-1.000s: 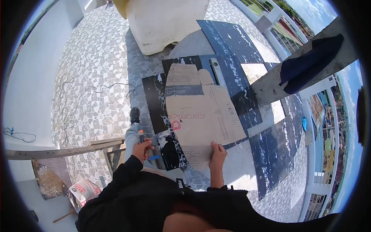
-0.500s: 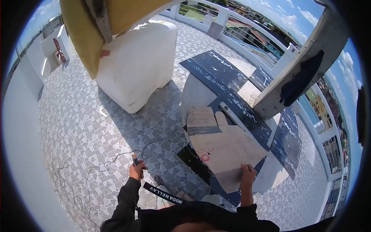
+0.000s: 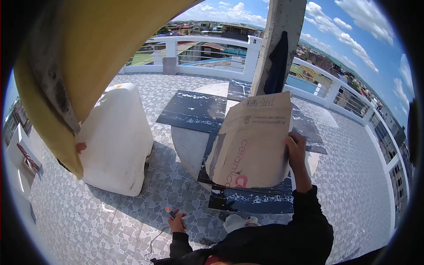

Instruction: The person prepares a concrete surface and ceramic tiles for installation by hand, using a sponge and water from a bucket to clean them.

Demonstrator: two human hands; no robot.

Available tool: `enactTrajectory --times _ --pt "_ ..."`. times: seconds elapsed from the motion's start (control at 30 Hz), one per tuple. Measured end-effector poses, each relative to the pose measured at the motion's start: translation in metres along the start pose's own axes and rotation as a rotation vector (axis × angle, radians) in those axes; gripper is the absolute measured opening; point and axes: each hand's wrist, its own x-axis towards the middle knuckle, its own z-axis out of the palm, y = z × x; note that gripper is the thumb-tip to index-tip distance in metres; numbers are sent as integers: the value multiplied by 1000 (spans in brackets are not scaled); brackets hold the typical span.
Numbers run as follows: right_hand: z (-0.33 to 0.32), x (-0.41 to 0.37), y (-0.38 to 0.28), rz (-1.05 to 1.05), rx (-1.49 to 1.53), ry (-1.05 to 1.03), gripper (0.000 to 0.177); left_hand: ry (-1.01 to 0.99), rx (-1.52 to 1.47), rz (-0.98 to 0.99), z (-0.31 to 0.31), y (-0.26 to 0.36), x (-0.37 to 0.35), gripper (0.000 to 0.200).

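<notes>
My right hand (image 3: 297,150) grips the right edge of a flattened cardboard box (image 3: 258,137), printed with red and dark lettering. It is raised and tilted up in front of me. Behind and below it, dark tiles with white streaks (image 3: 194,108) lie across a pale round surface (image 3: 187,143). Low in view, my left hand (image 3: 178,223) is closed around a short dark stick-like piece with an orange end (image 3: 169,212), whose kind I cannot make out. A thin cord (image 3: 154,240) runs over the floor near that hand. Cardboard hides part of the tiles.
A large white block-like object (image 3: 117,145) stands left, beneath a yellow curved structure (image 3: 115,39). A concrete post (image 3: 282,17) with dark cloth (image 3: 277,66) rises behind the cardboard. White railing (image 3: 335,95) borders the stone-patterned floor (image 3: 344,185).
My right hand has lifted the cardboard off the tiles and tipped it up. The straight bar beside it is now hidden. My left hand still holds the orange-ended piece. The camera view has turned.
</notes>
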Motion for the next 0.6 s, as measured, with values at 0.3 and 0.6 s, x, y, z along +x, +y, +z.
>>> enactTrajectory --times 0.3,0.6 --pt "26 49 65 1 -115 23 19 98 50 27 17 30 59 43" --pt "-11 43 100 218 584 263 25 -68 699 662 170 281 150 43"
